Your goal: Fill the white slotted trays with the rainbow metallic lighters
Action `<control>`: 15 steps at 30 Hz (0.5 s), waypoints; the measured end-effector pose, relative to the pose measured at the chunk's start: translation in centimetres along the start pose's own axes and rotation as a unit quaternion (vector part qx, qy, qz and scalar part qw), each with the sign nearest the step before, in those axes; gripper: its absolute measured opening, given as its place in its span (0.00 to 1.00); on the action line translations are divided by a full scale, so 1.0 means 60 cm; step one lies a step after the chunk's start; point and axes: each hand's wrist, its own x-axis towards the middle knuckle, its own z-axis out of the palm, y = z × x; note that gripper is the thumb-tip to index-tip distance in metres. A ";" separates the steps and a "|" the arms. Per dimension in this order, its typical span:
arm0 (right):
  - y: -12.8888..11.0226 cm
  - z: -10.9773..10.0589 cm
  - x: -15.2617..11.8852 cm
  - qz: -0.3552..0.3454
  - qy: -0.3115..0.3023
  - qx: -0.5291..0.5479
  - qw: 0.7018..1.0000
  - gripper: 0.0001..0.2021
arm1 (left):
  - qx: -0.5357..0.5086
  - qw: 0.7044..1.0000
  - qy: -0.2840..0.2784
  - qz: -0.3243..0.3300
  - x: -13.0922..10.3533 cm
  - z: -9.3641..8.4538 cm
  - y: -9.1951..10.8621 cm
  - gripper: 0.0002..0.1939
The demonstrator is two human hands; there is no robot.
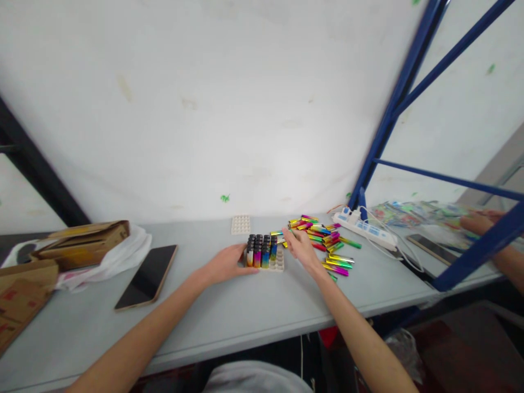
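Observation:
A pale tray with round holes (pixel 279 266) lies on the table, its left part filled with several upright lighters (pixel 257 255) that have black upper ends and shiny multicoloured bodies. Holes show along its right side. My left hand (pixel 229 263) grips the tray's left end, thumb along the front edge and fingers behind. Just right of the tray, my right hand (pixel 302 248) is closed, with a shiny yellow-green lighter (pixel 277 233) at its fingertips. Beyond it spreads a loose pile of metallic coloured lighters (pixel 336 265).
A second pale tray (pixel 240 224) lies near the wall. To the left are a phone (pixel 147 277), a white plastic bag (pixel 137 245) and cardboard boxes (pixel 88 240). A power strip (pixel 365 229) with cables and a blue metal frame (pixel 379 128) stand right. Another person's arm (pixel 507 251) shows at far right.

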 end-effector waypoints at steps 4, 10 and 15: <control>-0.007 -0.001 -0.002 -0.033 0.038 -0.069 0.996 0.23 | 0.003 1.000 -0.001 0.000 0.002 0.003 -0.004 0.29; -0.023 0.000 -0.005 -0.071 0.069 -0.086 0.991 0.21 | -0.003 1.000 -0.003 -0.003 0.001 -0.002 0.000 0.29; -0.022 0.002 -0.006 -0.073 0.064 -0.088 0.991 0.23 | 0.005 1.000 0.000 -0.005 0.001 -0.003 0.001 0.27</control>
